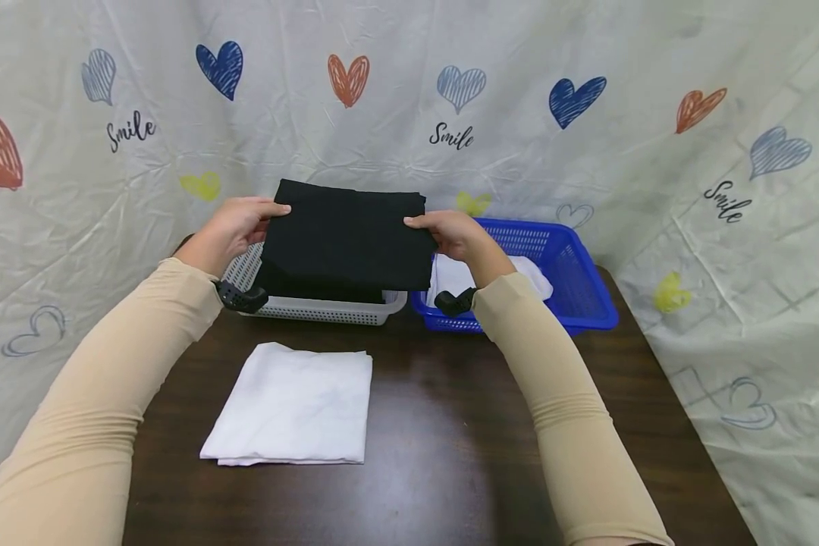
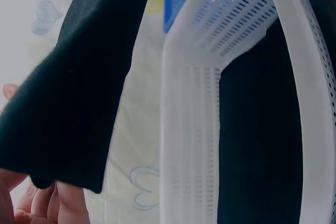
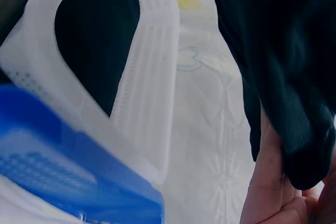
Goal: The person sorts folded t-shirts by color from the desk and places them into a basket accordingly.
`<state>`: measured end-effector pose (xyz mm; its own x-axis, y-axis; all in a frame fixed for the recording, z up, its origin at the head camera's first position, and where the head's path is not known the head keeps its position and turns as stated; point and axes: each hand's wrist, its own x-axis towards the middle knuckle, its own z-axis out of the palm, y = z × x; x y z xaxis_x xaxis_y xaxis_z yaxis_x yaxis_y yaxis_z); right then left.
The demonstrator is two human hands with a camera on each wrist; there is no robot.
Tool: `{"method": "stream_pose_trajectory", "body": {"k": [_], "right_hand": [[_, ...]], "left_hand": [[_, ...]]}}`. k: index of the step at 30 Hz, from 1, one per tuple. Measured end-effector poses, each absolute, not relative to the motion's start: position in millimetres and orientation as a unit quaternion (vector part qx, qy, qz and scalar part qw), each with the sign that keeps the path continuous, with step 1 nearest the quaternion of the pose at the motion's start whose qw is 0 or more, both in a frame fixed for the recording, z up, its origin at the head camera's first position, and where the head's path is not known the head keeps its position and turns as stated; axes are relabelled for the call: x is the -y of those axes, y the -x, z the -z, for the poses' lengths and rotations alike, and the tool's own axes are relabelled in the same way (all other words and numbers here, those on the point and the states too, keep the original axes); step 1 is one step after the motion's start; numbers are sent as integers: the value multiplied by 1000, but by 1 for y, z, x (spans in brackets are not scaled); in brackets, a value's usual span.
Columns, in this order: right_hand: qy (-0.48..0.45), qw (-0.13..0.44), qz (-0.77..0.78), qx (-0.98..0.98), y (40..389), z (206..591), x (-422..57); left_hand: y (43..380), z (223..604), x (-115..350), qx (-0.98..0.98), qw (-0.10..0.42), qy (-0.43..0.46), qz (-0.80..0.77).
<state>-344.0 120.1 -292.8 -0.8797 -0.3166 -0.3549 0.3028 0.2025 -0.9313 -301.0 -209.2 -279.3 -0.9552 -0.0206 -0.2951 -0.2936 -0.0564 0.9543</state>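
- Two-handed: pinching black cloth (image 1: pixel 351 239) by both ends with closed fingers of left hand (image 1: pixel 240 225) and right hand (image 1: pixel 456 233).
- Hold level, taut, protecting folds.
- Clear rim of white basket (image 1: pixel 327 311).

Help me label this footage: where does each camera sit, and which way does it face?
Head: on the head, facing forward and down at the table and black cloth; both sleeves, the left hand and right hand show.
Left wrist: on that wrist, facing the held cloth and white basket; left fingers show at lower left.
Right wrist: on that wrist, facing the same cloth and basket; right fingers show at lower right.
Shared by both wrist views: black cloth, white basket, part of the blue basket.
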Motion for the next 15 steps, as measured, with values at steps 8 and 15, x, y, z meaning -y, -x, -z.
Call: {"method": "stream_pose_trajectory", "body": {"k": [8, 15], "right_hand": [[-14, 239, 650, -721, 353, 293, -106], [-23, 242, 666, -705, 358, 291, -93]], "left_hand": [[306, 276, 217, -681, 84, 124, -716], [312, 275, 224, -688, 66, 137, -709]]}}
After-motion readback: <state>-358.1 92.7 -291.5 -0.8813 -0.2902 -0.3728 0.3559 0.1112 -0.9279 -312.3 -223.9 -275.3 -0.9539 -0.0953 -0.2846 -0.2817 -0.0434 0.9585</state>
